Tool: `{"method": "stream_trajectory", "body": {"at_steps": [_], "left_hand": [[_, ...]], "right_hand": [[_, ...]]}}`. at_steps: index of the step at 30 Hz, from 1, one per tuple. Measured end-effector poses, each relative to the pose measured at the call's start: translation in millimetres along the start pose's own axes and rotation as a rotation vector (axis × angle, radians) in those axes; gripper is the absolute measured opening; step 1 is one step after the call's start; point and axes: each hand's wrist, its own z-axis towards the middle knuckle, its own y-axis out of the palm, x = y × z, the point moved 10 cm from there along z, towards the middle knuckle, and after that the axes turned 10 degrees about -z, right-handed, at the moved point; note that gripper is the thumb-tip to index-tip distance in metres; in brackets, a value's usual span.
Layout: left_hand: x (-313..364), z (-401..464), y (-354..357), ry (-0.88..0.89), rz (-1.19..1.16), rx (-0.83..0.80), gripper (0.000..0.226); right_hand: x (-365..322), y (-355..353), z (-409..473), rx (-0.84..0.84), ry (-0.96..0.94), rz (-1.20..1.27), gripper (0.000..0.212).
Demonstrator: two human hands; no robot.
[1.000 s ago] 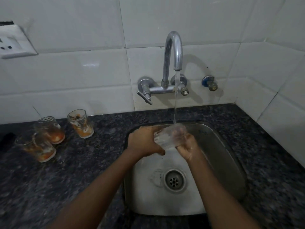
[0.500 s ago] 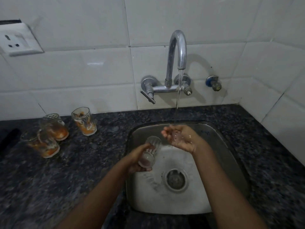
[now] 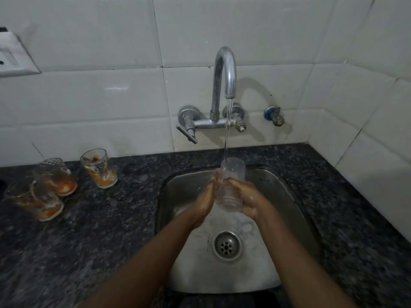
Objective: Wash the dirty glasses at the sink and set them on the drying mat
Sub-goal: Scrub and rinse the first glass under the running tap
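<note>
A clear glass (image 3: 231, 187) stands upright over the steel sink (image 3: 287, 196), its mouth under the running water from the tap (image 3: 224, 83). My left hand (image 3: 203, 203) presses against its left side and my right hand (image 3: 249, 200) wraps its right side. Three dirty glasses with orange residue stand on the dark counter at the left: one nearest the sink (image 3: 99, 168), one behind (image 3: 56, 176) and one at the front left (image 3: 35, 202). No drying mat is in view.
The drain (image 3: 226, 246) lies in the sink floor below my hands. A small wall valve (image 3: 274, 116) sits right of the tap, and a wall socket (image 3: 13, 56) is at the far left. Speckled granite counter (image 3: 89, 241) surrounds the sink.
My left hand brought the glass from low in the sink up under the stream. My right hand, which was rinsing alone, has closed onto the glass.
</note>
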Motion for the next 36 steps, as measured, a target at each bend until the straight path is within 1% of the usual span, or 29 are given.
{"method": "stream_trajectory", "body": {"at_steps": [1, 2, 3, 5, 6, 7, 8, 9, 11, 12, 13, 14, 15, 16, 18, 19, 20, 21, 23, 24, 25, 26, 27, 28, 30, 32, 34, 35, 36], "left_hand": [[18.6, 1.9, -8.4, 0.107, 0.147, 0.07, 0.049], [40.5, 2.6, -14.0, 0.225, 0.311, 0.138, 0.051], [62.1, 0.5, -13.0, 0.338, 0.459, 0.169, 0.049], [90.5, -0.6, 2.3, 0.485, 0.686, 0.115, 0.041], [97.3, 0.3, 9.6, 0.498, 0.752, 0.07, 0.039], [99.7, 3.6, 13.6, 0.467, 0.777, 0.032, 0.04], [100.3, 8.3, 15.3, 0.424, 0.769, 0.008, 0.041], [99.8, 13.7, 15.6, 0.375, 0.748, 0.01, 0.042], [94.8, 21.8, 9.6, 0.25, 0.667, 0.119, 0.044], [92.1, 22.8, 6.6, 0.209, 0.602, 0.194, 0.045], [91.8, 21.1, 6.8, 0.213, 0.536, 0.25, 0.044], [94.5, 17.3, 10.1, 0.28, 0.5, 0.274, 0.043], [101.1, 10.1, 15.3, 0.395, 0.485, 0.266, 0.041], [109.5, -0.4, 20.2, 0.538, 0.477, 0.228, 0.038], [120.6, -26.6, 27.4, 0.825, 0.473, 0.08, 0.029], [120.8, -38.6, 28.8, 0.92, 0.489, 0.008, 0.027], [117.2, -46.0, 28.1, 0.961, 0.492, -0.036, 0.028], [113.0, -46.5, 25.1, 0.954, 0.457, -0.061, 0.031], [106.6, -33.6, 10.1, 0.807, 0.24, -0.041, 0.036], [103.7, -24.1, 1.8, 0.725, 0.136, -0.012, 0.031], [103.2, -14.7, -4.2, 0.656, 0.087, -0.001, 0.025], [107.9, -9.2, -7.0, 0.631, 0.133, -0.003, 0.029], [115.0, -4.8, -6.2, 0.651, 0.256, -0.032, 0.036], [124.9, -4.4, 0.1, 0.718, 0.435, -0.072, 0.037], [145.9, -13.8, 22.4, 0.934, 0.75, -0.156, 0.031], [158.2, -25.9, 42.7, 1.147, 0.951, -0.243, 0.029], [161.8, -30.3, 53.2, 1.274, 1.057, -0.299, 0.029], [162.9, -25.5, 51.8, 1.272, 1.053, -0.283, 0.026], [165.7, -17.2, 45.0, 1.215, 0.996, -0.223, 0.023]], "right_hand": [[-6.3, -6.1, 1.4, 0.039, -0.082, -0.039, 0.044], [-13.7, -9.3, 0.6, 0.07, -0.166, -0.129, 0.05], [-21.0, -8.4, -2.1, 0.093, -0.245, -0.238, 0.055], [-30.4, -2.1, -6.7, 0.112, -0.377, -0.446, 0.067], [-33.1, 0.5, -8.2, 0.135, -0.431, -0.531, 0.074], [-36.4, 0.8, -11.7, 0.18, -0.474, -0.602, 0.082], [-40.3, -1.3, -15.4, 0.253, -0.513, -0.699, 0.09], [-48.0, -2.6, -20.8, 0.349, -0.565, -0.872, 0.096], [-63.1, 4.2, -32.8, 0.565, -0.692, -1.396, 0.094], [-68.7, 8.7, -38.1, 0.632, -0.746, -1.554, 0.09], [-73.7, 9.6, -41.7, 0.654, -0.782, -1.589, 0.089], [-77.6, 7.3, -44.9, 0.637, -0.801, -1.548, 0.089], [-81.8, 2.0, -47.4, 0.587, -0.818, -1.434, 0.091], [-85.3, -4.4, -49.2, 0.503, -0.832, -1.261, 0.093], [-90.3, -15.4, -51.3, 0.261, -0.835, -0.843, 0.093], [-90.0, -16.8, -50.8, 0.141, -0.811, -0.693, 0.093], [-87.9, -15.9, -48.9, 0.055, -0.776, -0.632, 0.094], [-85.6, -12.0, -47.1, -0.012, -0.744, -0.629, 0.094], [-80.2, -5.9, -43.0, -0.082, -0.69, -0.592, 0.086], [-79.3, -7.2, -41.6, -0.081, -0.674, -0.56, 0.079], [-79.4, -9.4, -41.0, -0.072, -0.665, -0.553, 0.074], [-80.4, -10.3, -41.4, -0.072, -0.662, -0.592, 0.071], [-82.0, -9.2, -42.6, -0.089, -0.667, -0.675, 0.069], [-83.3, -6.9, -43.9, -0.108, -0.674, -0.766, 0.069], [-88.8, -6.2, -45.9, -0.113, -0.685, -0.875, 0.071], [-97.7, -7.5, -48.0, -0.091, -0.717, -0.957, 0.072], [-105.8, -9.5, -49.0, -0.064, -0.763, -1.042, 0.074], [-109.1, -11.1, -49.2, -0.047, -0.783, -1.051, 0.075], [-112.4, -13.9, -49.0, -0.022, -0.8, -1.029, 0.076]]}}
